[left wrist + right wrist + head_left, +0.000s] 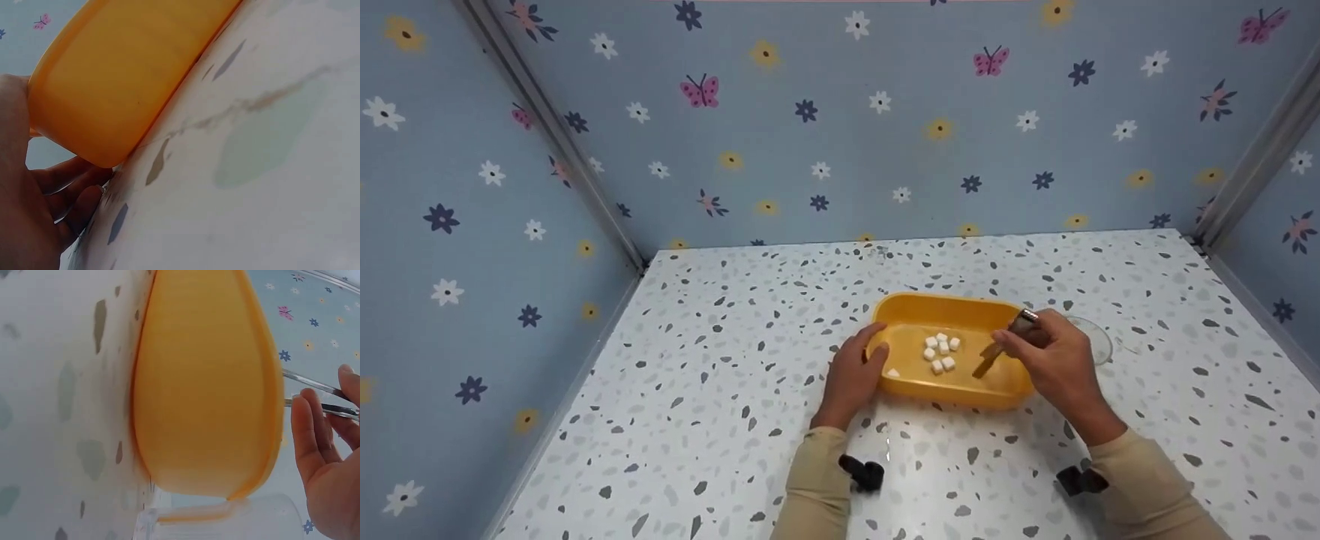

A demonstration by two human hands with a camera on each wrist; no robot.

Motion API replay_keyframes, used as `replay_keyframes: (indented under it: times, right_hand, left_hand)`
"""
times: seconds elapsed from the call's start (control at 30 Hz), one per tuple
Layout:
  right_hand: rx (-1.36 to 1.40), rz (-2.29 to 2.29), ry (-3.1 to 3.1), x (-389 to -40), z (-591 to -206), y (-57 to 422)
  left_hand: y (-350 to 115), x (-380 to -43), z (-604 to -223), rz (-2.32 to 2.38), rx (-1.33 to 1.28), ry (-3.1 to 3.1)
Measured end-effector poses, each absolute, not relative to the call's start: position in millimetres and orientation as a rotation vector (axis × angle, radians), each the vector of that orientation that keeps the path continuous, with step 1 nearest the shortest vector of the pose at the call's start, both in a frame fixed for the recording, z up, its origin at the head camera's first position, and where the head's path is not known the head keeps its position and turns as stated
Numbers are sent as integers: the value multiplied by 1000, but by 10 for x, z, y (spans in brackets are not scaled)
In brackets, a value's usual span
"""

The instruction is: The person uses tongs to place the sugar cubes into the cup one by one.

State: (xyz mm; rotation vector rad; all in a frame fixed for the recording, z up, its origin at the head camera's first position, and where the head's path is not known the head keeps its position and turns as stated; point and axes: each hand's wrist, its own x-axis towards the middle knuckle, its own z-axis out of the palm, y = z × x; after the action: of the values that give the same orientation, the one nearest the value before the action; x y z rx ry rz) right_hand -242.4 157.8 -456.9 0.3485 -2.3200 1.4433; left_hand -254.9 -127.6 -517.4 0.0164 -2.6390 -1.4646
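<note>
A yellow rectangular tray [937, 391] with raised sides sits on the table, several small white cubes [944, 347] grouped around its middle. One more white piece [893, 373] lies apart by the front left corner. My left hand [851, 375] grips the tray's left end, thumb at the rim; in the left wrist view its fingers [76, 183] curl around the outer wall. Over the tray's right side, my right hand [1061, 360] pinches a pair of metal tongs [994, 352], tips angled down inside. Two spread arms of the tongs [315, 382] show in the right wrist view.
Just right of the tray stands a clear round container [1101, 345], partly hidden behind my right hand; its transparent wall [264, 517] shows in the right wrist view. The speckled white table [720, 360] is bounded by blue flowered panels [877, 135] at the back and sides.
</note>
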Motion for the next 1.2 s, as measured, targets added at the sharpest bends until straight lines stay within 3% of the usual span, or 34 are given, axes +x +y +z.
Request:
replay_keyframes:
  times: [0.5, 0.8, 1.2]
  right_hand:
    - [622, 808, -2583, -2405, -4492, 1643]
    - [782, 854, -2817, -2339, -4268, 1728]
    - [780, 759, -2973, -2235, -4136, 1843]
  left_hand:
    - [-1284, -2549, -5191, -1465, 17, -2617]
    - [-1277, -2554, -5156, -1477, -8, -2600]
    - [-1260, -2543, -5155, -1490, 18, -2633]
